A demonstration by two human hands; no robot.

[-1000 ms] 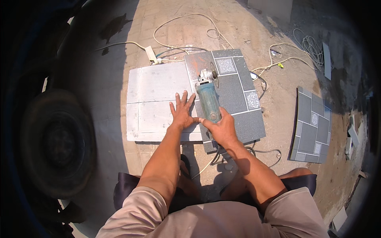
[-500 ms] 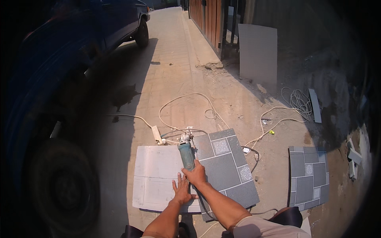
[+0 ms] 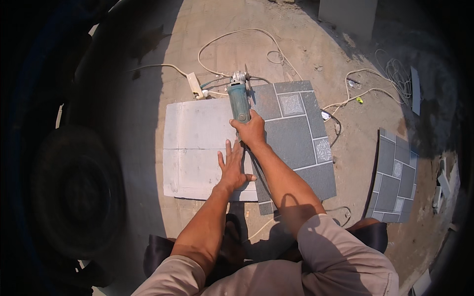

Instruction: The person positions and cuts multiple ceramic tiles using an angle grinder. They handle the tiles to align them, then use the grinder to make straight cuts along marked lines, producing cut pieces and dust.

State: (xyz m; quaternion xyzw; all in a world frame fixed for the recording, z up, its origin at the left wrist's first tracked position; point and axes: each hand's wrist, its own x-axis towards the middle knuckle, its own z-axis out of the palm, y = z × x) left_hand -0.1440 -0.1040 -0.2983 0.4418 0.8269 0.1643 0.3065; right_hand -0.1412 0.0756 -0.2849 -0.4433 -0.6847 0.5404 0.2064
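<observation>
My right hand (image 3: 252, 132) is wrapped round the rear body of a teal angle grinder (image 3: 239, 101). The grinder's metal head and thin disc (image 3: 247, 74) point away from me, past the tiles' far edges. My left hand (image 3: 232, 165) lies spread, its fingers stretched out, on a pale slab (image 3: 197, 123) marked with thin lines. Overlapping that slab's right side is a grey tile (image 3: 286, 140) with a block pattern and light joint lines. A dark cord (image 3: 259, 172) runs back from the grinder beside my right forearm.
Beyond the slab lies a white power strip (image 3: 194, 86) with plugs and looping pale cable (image 3: 237, 31). Another patterned tile (image 3: 392, 177) stands at right, near tile offcuts (image 3: 441, 187). Coiled cable (image 3: 397, 79) lies further back. A vehicle's wheel (image 3: 79, 192) is close at left.
The view has tipped downward, so the tiles and hands appear higher and my sleeves show. Both hands keep nearly the same places, the right still on the grinder.
</observation>
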